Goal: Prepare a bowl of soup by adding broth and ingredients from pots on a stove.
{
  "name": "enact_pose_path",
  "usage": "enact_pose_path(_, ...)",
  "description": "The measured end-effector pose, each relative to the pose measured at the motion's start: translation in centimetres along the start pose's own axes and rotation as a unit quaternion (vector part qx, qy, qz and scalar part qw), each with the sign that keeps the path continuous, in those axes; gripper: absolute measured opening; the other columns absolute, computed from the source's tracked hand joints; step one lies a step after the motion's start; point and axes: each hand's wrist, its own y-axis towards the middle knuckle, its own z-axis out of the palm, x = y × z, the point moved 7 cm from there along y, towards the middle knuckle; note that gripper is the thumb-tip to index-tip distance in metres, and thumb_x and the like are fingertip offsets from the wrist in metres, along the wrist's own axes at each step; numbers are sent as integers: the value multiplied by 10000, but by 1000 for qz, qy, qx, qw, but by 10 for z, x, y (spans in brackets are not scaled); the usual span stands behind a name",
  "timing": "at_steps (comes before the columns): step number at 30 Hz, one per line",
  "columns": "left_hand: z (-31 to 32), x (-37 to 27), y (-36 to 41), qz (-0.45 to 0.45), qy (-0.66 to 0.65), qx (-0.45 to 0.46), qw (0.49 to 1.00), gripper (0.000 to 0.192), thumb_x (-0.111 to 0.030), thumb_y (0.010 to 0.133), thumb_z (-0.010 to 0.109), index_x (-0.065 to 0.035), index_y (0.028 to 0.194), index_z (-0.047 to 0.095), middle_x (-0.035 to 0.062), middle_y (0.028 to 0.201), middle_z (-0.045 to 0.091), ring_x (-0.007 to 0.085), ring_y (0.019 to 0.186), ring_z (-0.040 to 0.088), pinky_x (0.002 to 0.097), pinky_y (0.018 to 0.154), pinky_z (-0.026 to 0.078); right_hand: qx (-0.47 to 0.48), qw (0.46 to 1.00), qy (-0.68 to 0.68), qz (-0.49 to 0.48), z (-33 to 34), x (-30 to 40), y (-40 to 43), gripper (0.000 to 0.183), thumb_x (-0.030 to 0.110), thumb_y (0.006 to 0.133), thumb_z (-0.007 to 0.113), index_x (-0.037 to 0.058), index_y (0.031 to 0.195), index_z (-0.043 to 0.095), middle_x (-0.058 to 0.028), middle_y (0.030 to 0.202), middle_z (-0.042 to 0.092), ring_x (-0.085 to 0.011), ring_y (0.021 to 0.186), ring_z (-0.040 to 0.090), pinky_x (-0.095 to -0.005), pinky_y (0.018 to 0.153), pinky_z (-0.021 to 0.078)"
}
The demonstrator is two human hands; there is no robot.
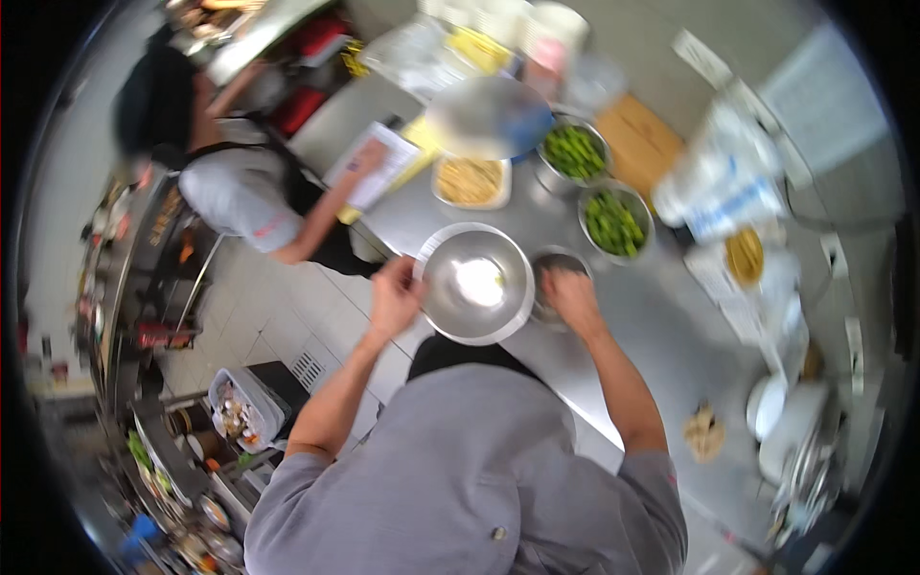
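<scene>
A large stainless steel mixing bowl (pixel 449 302) stands at the front edge of the steel table, with a small green bit on its inner side. My left hand (pixel 395 298) grips its rim at the left. To the right of it is a smaller metal bowl (pixel 557 257). Over this one my right hand (pixel 573 296) is lowered, the fingers curled and partly hidden inside; whether they hold anything cannot be made out. Behind are a white tub of pale yellow strips (pixel 471 181) and two metal containers of cut green vegetables (pixel 573 152).
A co-worker (pixel 244 190) at the left rests a hand on papers (pixel 374 162) on the steel table (pixel 647 345). Cardboard (pixel 638 136), plastic bags (pixel 719 187) and stacked cups (pixel 553 32) line the wall. A lined waste bin (pixel 248 413) stands on the floor behind left.
</scene>
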Motion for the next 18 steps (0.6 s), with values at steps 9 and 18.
enact_pose_path(9, 39, -6, 44, -127, -51, 16, 991, 69, -53, 934, 639, 7, 919, 609, 39, 781, 659, 60, 654, 568, 225, 561, 432, -64, 994, 52, 69, -10, -9, -30, 325, 241, 963, 586, 7, 751, 664, -200, 699, 683, -401, 601, 674, -496, 576, 565)
enact_pose_path(18, 223, -44, 42, -3, 3, 208, 978, 114, -72, 923, 671, -6, 935, 578, 42, 740, 614, 100, 577, 569, 267, 482, 486, -271, 870, 245, 331, -162, -59, -147, 160, 181, 951, 693, 35, 1017, 693, -137, 874, 691, -263, 707, 652, -369, 643, 520)
